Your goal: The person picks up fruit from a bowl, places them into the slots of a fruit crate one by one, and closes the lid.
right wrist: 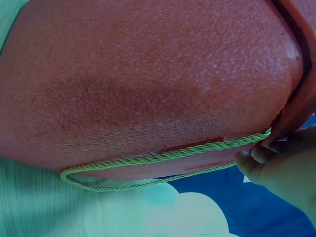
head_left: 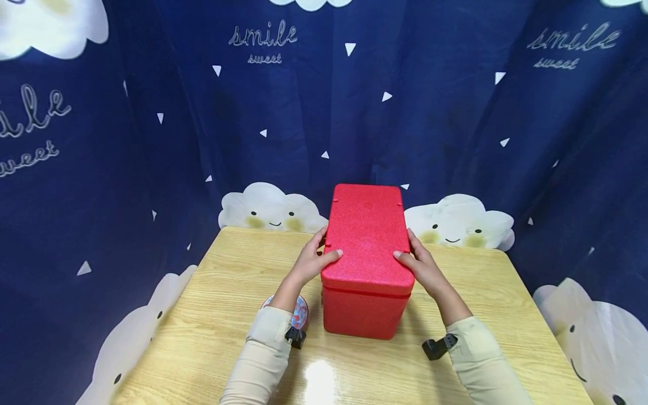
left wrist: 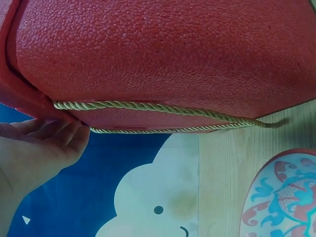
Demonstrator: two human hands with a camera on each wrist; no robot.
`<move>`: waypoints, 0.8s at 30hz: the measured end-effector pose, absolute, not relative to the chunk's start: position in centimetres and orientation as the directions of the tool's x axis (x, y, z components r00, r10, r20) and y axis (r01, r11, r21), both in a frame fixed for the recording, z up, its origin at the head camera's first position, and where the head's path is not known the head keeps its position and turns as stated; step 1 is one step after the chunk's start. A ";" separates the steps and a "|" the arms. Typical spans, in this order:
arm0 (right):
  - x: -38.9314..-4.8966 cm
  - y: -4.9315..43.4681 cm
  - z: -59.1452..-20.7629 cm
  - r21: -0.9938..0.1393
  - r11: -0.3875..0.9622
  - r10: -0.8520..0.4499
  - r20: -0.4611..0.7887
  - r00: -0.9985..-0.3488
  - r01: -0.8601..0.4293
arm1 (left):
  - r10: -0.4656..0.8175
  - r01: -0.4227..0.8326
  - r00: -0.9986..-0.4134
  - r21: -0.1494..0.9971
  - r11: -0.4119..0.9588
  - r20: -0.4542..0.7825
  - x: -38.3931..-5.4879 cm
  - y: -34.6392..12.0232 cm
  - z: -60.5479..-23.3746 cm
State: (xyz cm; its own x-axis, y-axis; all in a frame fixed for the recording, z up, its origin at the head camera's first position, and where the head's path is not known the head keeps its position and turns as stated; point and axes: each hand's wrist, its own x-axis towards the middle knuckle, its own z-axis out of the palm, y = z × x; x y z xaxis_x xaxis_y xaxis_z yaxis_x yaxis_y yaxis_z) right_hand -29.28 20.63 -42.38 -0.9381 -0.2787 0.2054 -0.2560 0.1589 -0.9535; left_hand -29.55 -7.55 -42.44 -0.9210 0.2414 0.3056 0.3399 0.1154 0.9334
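Observation:
A red foam box [head_left: 361,315] stands on the table with its red lid [head_left: 369,230] on top. My left hand [head_left: 310,261] grips the lid's left edge, thumb on the upper face and fingers at the rim's underside. On the opposite edge, my right hand [head_left: 424,269] holds the lid the same way. A dark gap shows between lid and box in both wrist views. Twisted cord handles hang in loops down the box's sides: one cord [left wrist: 163,109] in the left wrist view, another cord [right wrist: 173,154] in the right wrist view.
Left of the box lies a round dish [left wrist: 291,197] with a red and blue pattern, partly covered by my left forearm in the head view. The wooden table [head_left: 228,315] ends at a dark blue curtain [head_left: 283,112] with printed clouds.

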 end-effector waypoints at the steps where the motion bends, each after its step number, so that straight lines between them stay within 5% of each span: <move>1: -29.3 20.7 -42.5 -0.953 0.160 -0.278 0.206 -0.938 -0.257 | 0.247 0.343 -0.919 0.933 0.112 0.308 -29.3 -7.5 -42.1; 24: -29.0 20.9 -42.9 -0.970 0.142 -0.302 0.149 -0.942 -0.199 | 0.307 0.160 -0.941 0.987 0.025 0.145 -27.2 -7.9 -40.5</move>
